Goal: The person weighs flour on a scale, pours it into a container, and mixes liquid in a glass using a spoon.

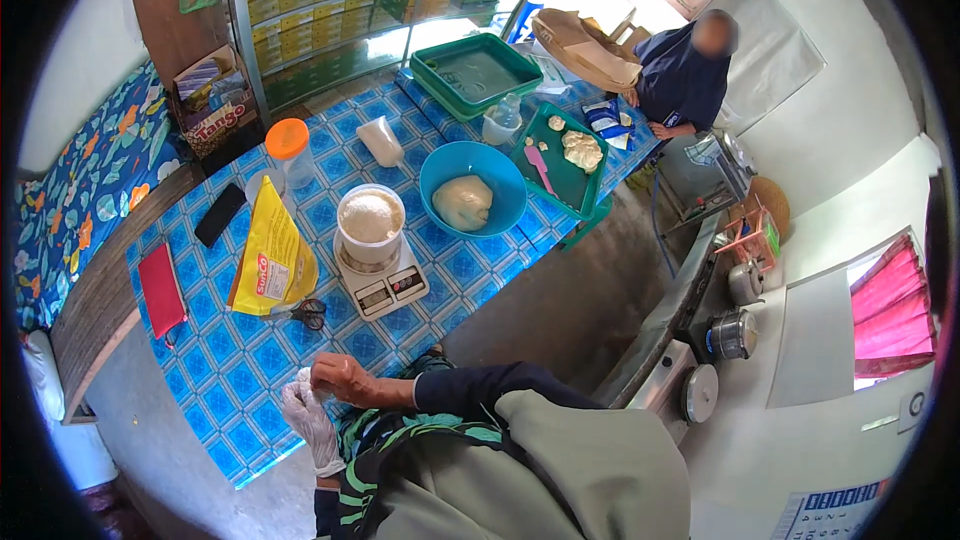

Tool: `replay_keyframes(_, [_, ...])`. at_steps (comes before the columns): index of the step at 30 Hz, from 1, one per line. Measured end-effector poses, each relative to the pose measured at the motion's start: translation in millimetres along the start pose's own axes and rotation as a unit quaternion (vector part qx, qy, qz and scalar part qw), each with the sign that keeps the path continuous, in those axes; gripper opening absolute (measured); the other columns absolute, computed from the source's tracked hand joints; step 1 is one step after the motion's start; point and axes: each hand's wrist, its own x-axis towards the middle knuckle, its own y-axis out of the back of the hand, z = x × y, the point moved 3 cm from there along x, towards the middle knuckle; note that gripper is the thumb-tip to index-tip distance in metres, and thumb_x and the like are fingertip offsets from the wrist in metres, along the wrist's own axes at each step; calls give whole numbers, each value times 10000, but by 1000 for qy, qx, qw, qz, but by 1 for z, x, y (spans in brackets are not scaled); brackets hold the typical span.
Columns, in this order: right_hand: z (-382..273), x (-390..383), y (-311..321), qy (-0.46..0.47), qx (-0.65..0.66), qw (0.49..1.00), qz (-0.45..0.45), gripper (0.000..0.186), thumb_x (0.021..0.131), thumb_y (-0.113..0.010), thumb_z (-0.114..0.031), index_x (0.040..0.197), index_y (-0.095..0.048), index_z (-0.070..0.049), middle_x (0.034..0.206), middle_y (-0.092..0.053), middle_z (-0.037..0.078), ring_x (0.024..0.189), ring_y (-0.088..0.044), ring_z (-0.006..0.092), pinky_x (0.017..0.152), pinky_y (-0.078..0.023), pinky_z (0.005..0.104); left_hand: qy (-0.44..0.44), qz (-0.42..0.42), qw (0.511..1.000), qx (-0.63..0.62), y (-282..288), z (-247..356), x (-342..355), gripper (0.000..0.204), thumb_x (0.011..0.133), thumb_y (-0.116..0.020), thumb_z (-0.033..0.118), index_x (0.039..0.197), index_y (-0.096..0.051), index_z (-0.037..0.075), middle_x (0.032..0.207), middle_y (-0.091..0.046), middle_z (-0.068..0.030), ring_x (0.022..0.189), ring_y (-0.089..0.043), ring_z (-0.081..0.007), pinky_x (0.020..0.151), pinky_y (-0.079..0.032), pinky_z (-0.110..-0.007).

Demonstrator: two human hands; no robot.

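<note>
My left hand (308,422), in a clear plastic glove, is at the table's near edge, its fingers drawn together beside my bare right hand (338,377). My right fingers close on white, crumpled glove plastic at the left hand's fingertips; exactly what the left fingers hold is unclear. Beyond them lie black scissors (308,314) and a yellow pouch (262,280). A kitchen scale (385,285) bears a tub of white powder (370,215). To its right a blue bowl (445,165) holds pale dough (462,203).
A green tray (585,190) with dough pieces, stacked green trays (475,50), a lidded jar (288,140), phone (220,215) and red case (162,290) share the table (215,380). A person (665,85) stands at its far right. Pots (733,333) line the right-hand counter.
</note>
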Motion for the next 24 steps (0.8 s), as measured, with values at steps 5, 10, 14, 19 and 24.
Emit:
replay_keyframes(5, [-21,22,14,123,-54,991,17,197,675,-678,1,817,-546,-38,836,-568,84,782,-586,290,629,-499,368,14,-40,999,13,0,-6,-2,272,984,-548,235,827,-514,16,716,-514,-71,667,-482,-163,592,-402,-342])
replay_keyframes(10, [-3,16,7,69,-35,995,-57,137,660,-629,1,776,-561,-26,764,-584,99,724,-569,266,593,-468,365,-26,-48,998,21,1,1,-5,305,990,-541,268,815,-495,23,715,-469,-58,657,-446,-151,590,-387,-333])
replay_keyframes(14, [9,3,-6,-141,125,981,-51,137,666,-609,33,795,-590,-10,720,-599,107,682,-581,219,595,-465,329,-15,-28,999,21,1,-15,-7,279,980,-544,238,819,-485,18,717,-458,-69,648,-439,-161,596,-391,-337])
replay_keyframes(19, [5,6,-7,-336,132,932,-22,111,757,-636,27,860,-609,-3,768,-648,91,709,-610,161,647,-490,304,-54,-17,998,5,5,-8,-8,194,956,-548,152,833,-494,12,724,-477,-70,656,-447,-150,600,-403,-341])
replay_keyframes(24, [2,5,-8,-293,144,945,1,159,750,-641,51,887,-590,-11,761,-620,88,693,-603,171,629,-487,316,-16,-28,999,-14,1,1,-3,149,940,-582,115,939,-600,-33,792,-574,-67,736,-532,-133,663,-445,-296])
